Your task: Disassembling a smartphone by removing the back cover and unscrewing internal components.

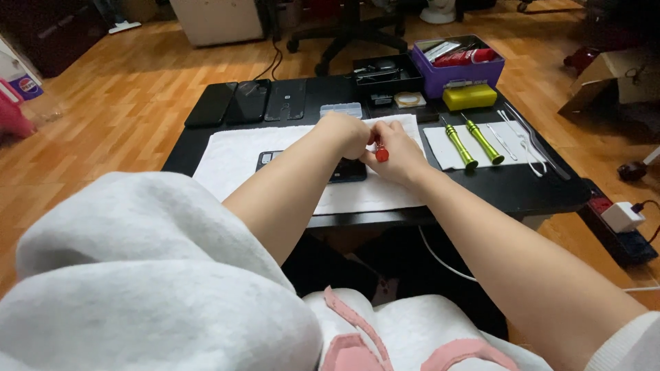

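Red-handled screwdriver (pixel 381 153): pinched in the right hand (pixel 393 156), fingers closed round it, red butt end toward the camera. Long axis appears to run away from the wearer and down toward the dark phone (pixel 344 170); tip hidden behind the fingers, so exact heading cannot be told.

Left hand (pixel 347 134): curled, fingertips meeting the right hand's at the driver's upper part; whether it grips the shaft or something small, cannot tell.

Phone lies flat on a white towel (pixel 227 161), on the black table (pixel 522 189), directly under both hands.

Judgement: step in hand looks like readying or seating the driver over the phone. Next move calls for a steady, upright tip and light pressure.

Right of the towel: two green-handled drivers (pixel 471 143) on a white mat. Farther back: purple tool box (pixel 457 74), three dark phone panels (pixel 249 102).
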